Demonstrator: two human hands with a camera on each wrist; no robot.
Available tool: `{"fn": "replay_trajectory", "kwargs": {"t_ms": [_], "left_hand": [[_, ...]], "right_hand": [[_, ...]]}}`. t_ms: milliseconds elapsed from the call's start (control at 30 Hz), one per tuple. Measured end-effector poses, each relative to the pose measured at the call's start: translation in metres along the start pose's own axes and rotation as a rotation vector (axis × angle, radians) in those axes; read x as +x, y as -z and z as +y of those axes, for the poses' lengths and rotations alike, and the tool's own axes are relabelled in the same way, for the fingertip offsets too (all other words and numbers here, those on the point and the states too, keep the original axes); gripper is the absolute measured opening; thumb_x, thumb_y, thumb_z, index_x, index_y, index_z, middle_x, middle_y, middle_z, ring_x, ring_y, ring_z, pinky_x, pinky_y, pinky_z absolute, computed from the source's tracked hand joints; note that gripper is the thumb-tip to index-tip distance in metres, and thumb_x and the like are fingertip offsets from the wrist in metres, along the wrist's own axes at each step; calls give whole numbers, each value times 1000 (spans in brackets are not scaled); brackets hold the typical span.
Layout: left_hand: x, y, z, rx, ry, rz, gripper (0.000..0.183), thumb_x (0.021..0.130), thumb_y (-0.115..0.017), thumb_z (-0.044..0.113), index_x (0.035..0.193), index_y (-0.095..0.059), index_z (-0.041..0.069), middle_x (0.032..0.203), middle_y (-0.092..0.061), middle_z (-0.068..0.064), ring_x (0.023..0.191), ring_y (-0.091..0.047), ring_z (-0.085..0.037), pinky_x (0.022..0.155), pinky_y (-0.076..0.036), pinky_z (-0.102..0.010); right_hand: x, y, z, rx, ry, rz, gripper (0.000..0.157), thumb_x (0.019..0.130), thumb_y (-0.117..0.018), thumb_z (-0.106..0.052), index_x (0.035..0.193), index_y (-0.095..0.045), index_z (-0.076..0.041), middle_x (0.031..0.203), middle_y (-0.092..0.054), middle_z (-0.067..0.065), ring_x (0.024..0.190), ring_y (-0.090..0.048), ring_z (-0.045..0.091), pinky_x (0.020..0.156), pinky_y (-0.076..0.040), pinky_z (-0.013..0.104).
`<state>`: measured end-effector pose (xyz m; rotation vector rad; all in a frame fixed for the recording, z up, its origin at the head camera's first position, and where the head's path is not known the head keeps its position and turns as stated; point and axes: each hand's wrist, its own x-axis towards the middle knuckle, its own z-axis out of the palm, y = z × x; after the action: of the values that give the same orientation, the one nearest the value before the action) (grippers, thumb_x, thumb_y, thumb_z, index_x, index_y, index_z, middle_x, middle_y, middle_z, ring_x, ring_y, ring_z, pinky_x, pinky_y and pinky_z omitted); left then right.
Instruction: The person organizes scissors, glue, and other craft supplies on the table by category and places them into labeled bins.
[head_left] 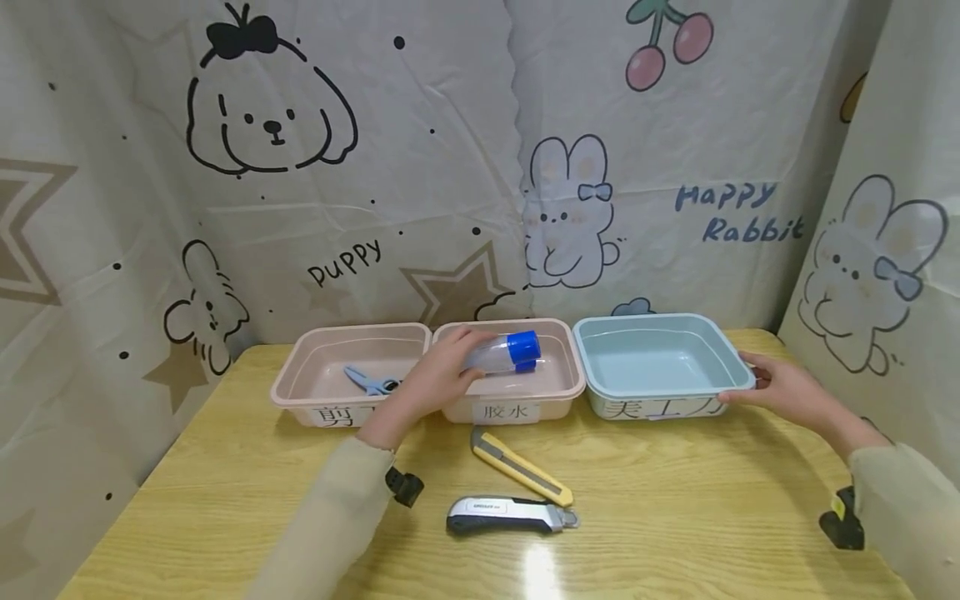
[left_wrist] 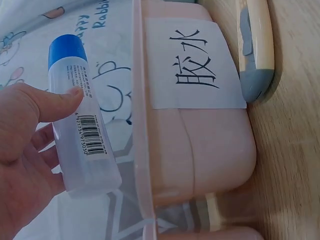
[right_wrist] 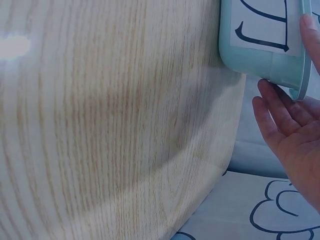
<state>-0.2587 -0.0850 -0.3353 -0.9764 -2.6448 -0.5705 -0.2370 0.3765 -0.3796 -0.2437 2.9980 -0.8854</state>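
The left hand (head_left: 453,362) holds a translucent, blue-capped plastic bottle (head_left: 489,357) over a pink plastic bin (head_left: 555,408); the right hand's (head_left: 787,396) spread fingers touch a pale-blue plastic bin's (head_left: 645,358) corner. Wood-grain tabletop (head_left: 675,483), cartoon-printed white curtain (head_left: 442,108) behind.

Printed cloth (head_left: 450,108) behind wooden table (head_left: 697,500)

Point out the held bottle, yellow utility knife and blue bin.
Held bottle (left_wrist: 89,132): left wrist view, barcode label.
Yellow utility knife (head_left: 522,471): head view, middle of handle.
Blue bin (head_left: 651,367): head view, bare inside.
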Motion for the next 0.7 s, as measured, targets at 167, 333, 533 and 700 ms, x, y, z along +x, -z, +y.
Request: {"fn": "replay_trajectory", "kwargs": {"t_ms": [167,333,533,700], "left_hand": [[11,-11,-6,-33,1,-40,48,77,-62,10,122,-45,15,114,-48,-3,104,-45,-16,89,-37,-32],[21,-27,-12,-13,10,-113,49,76,-64,13,121,-46,13,115,-49,-3,103,-47,-17,88,-38,-31],[27,-42,-18,-43,86,-207,48,74,-66,14,119,-49,10,118,-51,-4,107,-46,-18,91,-36,-31],[31,-47,-23,-66,119,-276,45,72,-67,13,115,-54,11,114,-54,-2,103,-49,-18,88,-38,-31]], "right_hand": [[0,-1,-2,4,-5,-8,93,71,-62,-44,128,-18,14,110,-44,35,94,-49,40,72,-44,46],[-1,-1,-2,12,-9,-13,92,72,-62,-44,128,-18,14,111,-43,35,94,-49,40,72,-44,45],[0,0,-2,4,-6,-15,92,72,-62,-44,128,-18,13,110,-44,35,94,-49,40,71,-45,45],[-1,1,-4,-2,-7,-13,91,72,-62,-44,128,-19,13,110,-44,35,94,-49,40,71,-44,46]]}}
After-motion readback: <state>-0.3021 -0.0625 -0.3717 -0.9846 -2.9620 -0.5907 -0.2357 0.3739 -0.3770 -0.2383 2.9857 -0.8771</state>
